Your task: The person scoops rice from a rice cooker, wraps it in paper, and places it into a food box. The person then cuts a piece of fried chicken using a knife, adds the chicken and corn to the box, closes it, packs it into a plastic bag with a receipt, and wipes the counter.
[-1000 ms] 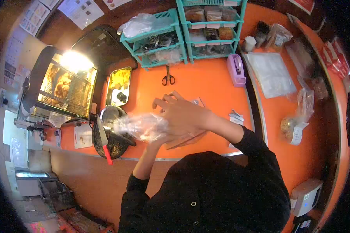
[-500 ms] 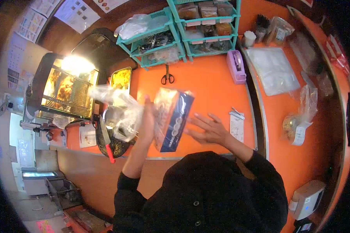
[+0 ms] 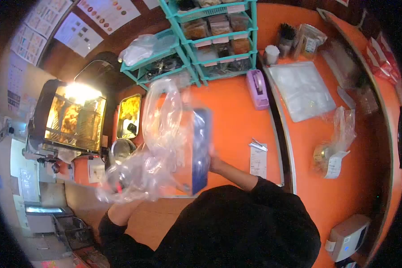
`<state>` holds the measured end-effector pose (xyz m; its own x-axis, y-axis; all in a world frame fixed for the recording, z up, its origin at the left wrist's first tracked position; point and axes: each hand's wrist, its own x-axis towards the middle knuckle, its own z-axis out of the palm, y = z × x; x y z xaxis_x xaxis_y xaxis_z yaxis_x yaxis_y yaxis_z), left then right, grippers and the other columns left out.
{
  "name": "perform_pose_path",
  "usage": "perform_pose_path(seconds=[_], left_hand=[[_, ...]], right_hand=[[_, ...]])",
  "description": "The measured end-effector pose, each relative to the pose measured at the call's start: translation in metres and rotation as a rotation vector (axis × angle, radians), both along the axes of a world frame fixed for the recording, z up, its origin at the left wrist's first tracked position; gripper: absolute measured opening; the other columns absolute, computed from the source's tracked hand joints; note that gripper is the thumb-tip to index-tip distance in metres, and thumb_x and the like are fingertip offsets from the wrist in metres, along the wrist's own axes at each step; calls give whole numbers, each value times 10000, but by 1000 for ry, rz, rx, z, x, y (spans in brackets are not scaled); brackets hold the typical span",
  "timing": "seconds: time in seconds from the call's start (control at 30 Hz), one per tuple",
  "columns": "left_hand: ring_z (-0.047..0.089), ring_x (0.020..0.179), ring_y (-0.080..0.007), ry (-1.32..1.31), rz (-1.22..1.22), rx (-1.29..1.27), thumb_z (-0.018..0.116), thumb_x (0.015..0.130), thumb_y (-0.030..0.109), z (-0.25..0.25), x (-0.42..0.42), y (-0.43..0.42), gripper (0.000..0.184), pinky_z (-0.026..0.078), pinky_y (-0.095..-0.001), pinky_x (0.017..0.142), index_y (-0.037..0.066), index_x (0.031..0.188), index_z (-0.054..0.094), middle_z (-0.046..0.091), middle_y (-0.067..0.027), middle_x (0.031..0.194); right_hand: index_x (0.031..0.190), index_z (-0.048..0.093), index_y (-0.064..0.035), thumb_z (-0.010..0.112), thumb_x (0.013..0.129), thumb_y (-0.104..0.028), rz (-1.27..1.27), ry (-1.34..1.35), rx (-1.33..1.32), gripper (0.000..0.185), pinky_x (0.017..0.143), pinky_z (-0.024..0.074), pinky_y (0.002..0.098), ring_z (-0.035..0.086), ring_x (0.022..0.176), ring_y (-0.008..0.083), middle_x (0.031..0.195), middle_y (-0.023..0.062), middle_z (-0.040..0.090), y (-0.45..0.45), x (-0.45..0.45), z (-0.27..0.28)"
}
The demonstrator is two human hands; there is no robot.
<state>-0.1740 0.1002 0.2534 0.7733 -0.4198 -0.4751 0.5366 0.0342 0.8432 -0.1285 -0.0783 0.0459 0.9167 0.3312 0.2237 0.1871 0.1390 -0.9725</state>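
Observation:
A box with a dark blue side is tilted up over the orange counter, its print blurred by motion. My right hand is against its right side, gripping it, with most fingers hidden. A large clear plastic bag spreads over the box's left side, its loose loops reaching up toward the shelves. My left forearm comes up under the bag. The plastic covers my left hand, so its fingers cannot be made out.
On the left stand a lit glass food warmer and a tray of yellow food. Turquoise shelves rise behind. To the right are a purple tape dispenser, a receipt and a stack of clear bags.
The clear bag has spread wide and now covers my left hand. My right hand, apart from the box before, is now against its side. The whole view has shifted.

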Motion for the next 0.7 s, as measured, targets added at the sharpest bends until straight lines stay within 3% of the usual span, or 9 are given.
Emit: perform_pose_path(seconds=[0.17,0.33,0.4,0.43,0.47,0.5,0.57,0.63,0.7], left_hand=[[564,896,-228,13,-223,92,427,942,298,-46,12,7,318,457,-396,796,10,1032,528,576,-119,965],[560,881,-239,-72,27,62,437,938,230,-159,19,17,249,452,-410,781,9,969,548,573,-132,934],[558,875,-243,-203,85,259,441,936,202,-182,24,28,226,451,-415,775,8,944,557,572,-137,921],[559,840,-264,-345,-50,940,426,928,153,-157,28,10,202,450,-422,745,-4,907,551,563,-168,869],[559,840,-264,-341,-48,935,426,928,153,-167,32,16,202,450,-422,745,-4,907,551,563,-168,869],[560,807,-270,-674,-117,1109,412,926,141,-187,33,28,201,454,-414,714,-5,908,549,556,-187,841],[562,774,-276,-994,-172,1275,399,923,130,-215,40,40,201,458,-405,682,-5,910,548,549,-207,814],[556,701,-287,-585,49,1079,405,913,129,-233,54,50,212,456,-414,614,-15,952,556,551,-198,774],[551,662,-279,-1126,-50,1361,388,912,144,-316,57,95,267,453,-400,571,-15,1053,549,580,-143,794]], right_hand=[[1056,518,-74,598,789,-192,62,42,-75,302,912,337,426,506,1024,347,1117,159,531,-12,-1,3],[975,546,-51,552,807,-143,29,-12,-242,191,840,387,438,527,936,371,1020,168,558,-73,36,22],[943,556,-42,534,814,-123,-310,-58,-384,153,812,407,442,535,900,381,981,171,569,-128,88,31],[927,562,-37,525,818,-113,-555,-78,-491,137,797,417,444,539,882,386,961,172,575,-164,123,36],[910,567,-33,516,822,-104,-788,-110,-599,124,783,427,447,543,864,390,942,174,580,-200,157,42],[894,573,-28,507,825,-94,-968,-186,-714,116,769,437,449,547,847,395,922,176,586,-238,192,45],[922,597,-17,551,819,-132,-1258,-630,-882,162,777,442,472,545,960,374,912,200,603,-305,255,47],[832,620,-8,576,802,-171,-1135,-591,-1128,171,684,467,484,596,775,383,782,219,614,-341,282,52],[911,617,-11,579,802,-167,-942,-392,-1349,195,686,485,482,617,768,391,783,226,631,-377,316,34]])
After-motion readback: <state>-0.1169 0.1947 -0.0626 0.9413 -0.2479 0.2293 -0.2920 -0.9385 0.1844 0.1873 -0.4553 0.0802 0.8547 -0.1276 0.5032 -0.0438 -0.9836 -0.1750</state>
